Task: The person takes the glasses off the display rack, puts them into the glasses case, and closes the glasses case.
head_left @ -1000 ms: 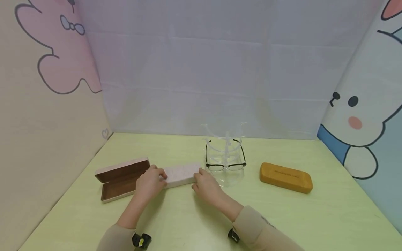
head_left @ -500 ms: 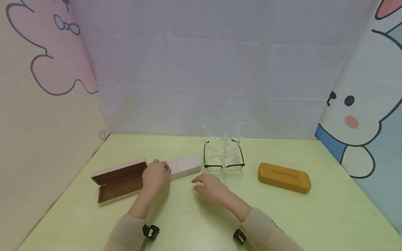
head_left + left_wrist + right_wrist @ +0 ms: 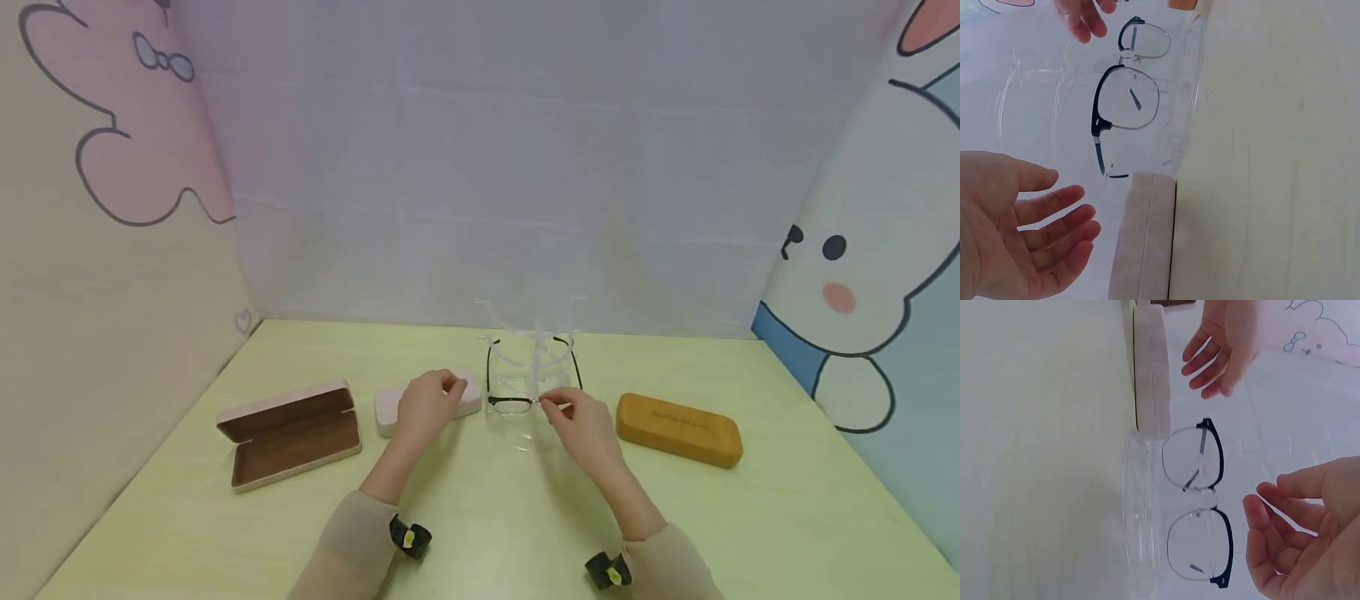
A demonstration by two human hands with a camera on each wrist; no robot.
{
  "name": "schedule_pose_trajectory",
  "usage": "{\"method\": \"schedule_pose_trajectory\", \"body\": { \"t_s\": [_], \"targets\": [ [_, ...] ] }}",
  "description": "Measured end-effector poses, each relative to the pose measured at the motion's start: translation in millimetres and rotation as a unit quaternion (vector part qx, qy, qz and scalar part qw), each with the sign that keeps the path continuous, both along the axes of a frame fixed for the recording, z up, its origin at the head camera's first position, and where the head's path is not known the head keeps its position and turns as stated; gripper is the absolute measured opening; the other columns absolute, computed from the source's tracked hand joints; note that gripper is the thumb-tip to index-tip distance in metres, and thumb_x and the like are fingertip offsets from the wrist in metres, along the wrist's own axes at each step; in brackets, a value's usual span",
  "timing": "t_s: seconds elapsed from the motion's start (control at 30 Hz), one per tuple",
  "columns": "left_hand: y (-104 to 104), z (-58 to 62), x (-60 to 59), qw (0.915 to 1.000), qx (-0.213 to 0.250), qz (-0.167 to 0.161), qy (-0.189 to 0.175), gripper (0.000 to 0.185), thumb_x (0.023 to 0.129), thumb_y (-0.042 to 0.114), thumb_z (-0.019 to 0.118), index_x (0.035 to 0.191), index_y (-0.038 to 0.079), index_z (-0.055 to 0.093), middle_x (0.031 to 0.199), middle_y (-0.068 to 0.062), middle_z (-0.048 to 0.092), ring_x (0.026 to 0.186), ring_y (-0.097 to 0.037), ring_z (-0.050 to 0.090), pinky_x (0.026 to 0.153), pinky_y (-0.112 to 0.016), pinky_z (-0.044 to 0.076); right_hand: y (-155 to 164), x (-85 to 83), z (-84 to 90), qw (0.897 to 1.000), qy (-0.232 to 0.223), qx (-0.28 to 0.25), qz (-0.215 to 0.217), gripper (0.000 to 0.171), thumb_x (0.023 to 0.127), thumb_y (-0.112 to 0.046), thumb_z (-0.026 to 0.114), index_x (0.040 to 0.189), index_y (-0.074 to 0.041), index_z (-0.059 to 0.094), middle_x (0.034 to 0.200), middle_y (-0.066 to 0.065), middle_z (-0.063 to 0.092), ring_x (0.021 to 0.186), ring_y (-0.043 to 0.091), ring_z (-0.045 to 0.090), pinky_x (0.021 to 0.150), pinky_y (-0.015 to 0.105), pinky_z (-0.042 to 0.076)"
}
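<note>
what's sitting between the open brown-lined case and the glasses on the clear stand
A closed pale pink case lies between them on the table, with the left hand above its right part. The head view shows this.

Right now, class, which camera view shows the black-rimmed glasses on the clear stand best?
The right wrist view: both lenses of the glasses show whole and close. The left wrist view shows them smaller; in the head view the right hand partly hides them.

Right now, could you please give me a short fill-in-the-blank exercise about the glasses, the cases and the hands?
1. The black-rimmed glasses hang on a clear ____.
2. The pink case on the far left lies ____.
3. The closed case to the right of the glasses is ____ in colour.
4. The right hand reaches toward the ____.

Missing words: stand; open; yellow; glasses
</note>
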State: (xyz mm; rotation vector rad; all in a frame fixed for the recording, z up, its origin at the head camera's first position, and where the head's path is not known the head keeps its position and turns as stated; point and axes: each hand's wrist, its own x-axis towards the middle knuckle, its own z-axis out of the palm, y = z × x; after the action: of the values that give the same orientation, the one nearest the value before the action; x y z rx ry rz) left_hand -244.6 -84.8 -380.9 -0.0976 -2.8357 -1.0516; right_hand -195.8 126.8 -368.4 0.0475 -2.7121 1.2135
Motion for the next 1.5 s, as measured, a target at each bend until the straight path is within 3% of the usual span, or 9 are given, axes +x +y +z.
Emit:
{"method": "schedule_pose_trajectory", "body": {
  "t_s": [0.27,0.4,0.57,0.7,0.77,0.9,1.1,1.33,1.5],
  "targets": [
    [21.9,2.3,-4.2,0.9999,0.015,0.0,-0.003,0.023,0.088,0.029,0.057,0.092,0.008,0.067,0.077,-0.002,0.064,0.06,-0.013,0.055,0.05,-0.026,0.041,32.6,-19.1,-2.7,0.996,-0.002,-0.027,-0.084,0.021,0.09,-0.02,0.055,0.099,-0.006,0.067,0.091,0.011,0.067,0.074,0.02,0.061,0.055,0.026,0.045],
    [28.0,3.3,-3.8,0.9989,0.035,0.015,-0.028,0.027,0.087,0.028,0.058,0.099,0.005,0.063,0.08,-0.005,0.066,0.06,-0.015,0.058,0.05,-0.027,0.042,40.8,-24.5,-6.0,0.994,-0.01,-0.018,-0.11,0.023,0.09,-0.02,0.054,0.104,-0.005,0.065,0.099,0.012,0.066,0.086,0.025,0.061,0.065,0.03,0.048],
    [30.8,-0.3,-2.1,0.9962,0.078,0.029,-0.026,0.029,0.087,0.025,0.059,0.108,0.004,0.059,0.082,-0.006,0.065,0.06,-0.015,0.057,0.052,-0.027,0.043,40.1,-26.2,-12.6,0.995,-0.027,-0.003,-0.1,0.033,0.09,-0.023,0.054,0.114,-0.002,0.059,0.104,0.016,0.065,0.093,0.03,0.06,0.074,0.039,0.048],
    [29.9,-3.7,-3.9,0.9938,0.108,0.025,0.01,0.031,0.087,0.023,0.059,0.111,0.004,0.058,0.08,-0.005,0.064,0.059,-0.014,0.056,0.053,-0.026,0.043,36.4,-26.4,-17.8,0.995,-0.016,-0.02,-0.099,0.035,0.09,-0.024,0.053,0.117,-0.003,0.058,0.103,0.015,0.065,0.093,0.029,0.061,0.073,0.039,0.049],
    [28.2,-5.7,-4.2,0.9931,0.115,0.022,0.009,0.031,0.087,0.023,0.06,0.111,0.004,0.058,0.08,-0.005,0.064,0.058,-0.013,0.055,0.052,-0.026,0.043,35.3,-25.5,-19.5,0.994,-0.016,-0.031,-0.103,0.034,0.09,-0.024,0.053,0.117,-0.004,0.058,0.102,0.015,0.065,0.092,0.028,0.062,0.072,0.038,0.049],
    [23.4,-10.4,-3.4,0.9915,0.128,0.008,-0.02,0.032,0.086,0.023,0.06,0.112,0.004,0.057,0.079,-0.005,0.064,0.056,-0.012,0.056,0.05,-0.025,0.043,34.4,-23.7,-21.4,0.993,-0.03,-0.049,-0.099,0.036,0.09,-0.023,0.053,0.121,-0.003,0.055,0.1,0.015,0.067,0.087,0.027,0.064,0.068,0.034,0.05],
    [23.7,-8.6,-2.1,0.9844,0.164,-0.029,-0.057,0.034,0.086,0.023,0.06,0.114,0.004,0.056,0.076,-0.005,0.064,0.063,-0.023,0.064,0.05,-0.025,0.042,34.9,-24.9,-23.3,0.993,-0.045,-0.061,-0.09,0.036,0.09,-0.021,0.053,0.123,-0.004,0.054,0.096,0.014,0.068,0.085,0.026,0.065,0.063,0.027,0.046],
    [26.8,-8.5,-2.0,0.9842,0.164,-0.024,-0.061,0.032,0.086,0.018,0.06,0.115,0.006,0.056,0.077,-0.005,0.063,0.064,-0.024,0.065,0.052,-0.024,0.043,35.9,-26.8,-21.8,0.992,-0.066,-0.07,-0.085,0.034,0.09,-0.021,0.053,0.12,-0.004,0.055,0.093,0.013,0.068,0.085,0.026,0.064,0.063,0.025,0.044],
    [27.3,-5.0,-1.3,0.9761,0.201,-0.025,-0.079,0.033,0.085,0.015,0.058,0.117,0.006,0.055,0.081,-0.006,0.062,0.067,-0.025,0.066,0.056,-0.025,0.048,38.8,-25.0,-16.8,0.988,-0.074,-0.101,-0.088,0.032,0.09,-0.021,0.053,0.117,-0.004,0.057,0.084,0.011,0.068,0.085,0.026,0.061,0.066,0.025,0.04]
  ]
}}
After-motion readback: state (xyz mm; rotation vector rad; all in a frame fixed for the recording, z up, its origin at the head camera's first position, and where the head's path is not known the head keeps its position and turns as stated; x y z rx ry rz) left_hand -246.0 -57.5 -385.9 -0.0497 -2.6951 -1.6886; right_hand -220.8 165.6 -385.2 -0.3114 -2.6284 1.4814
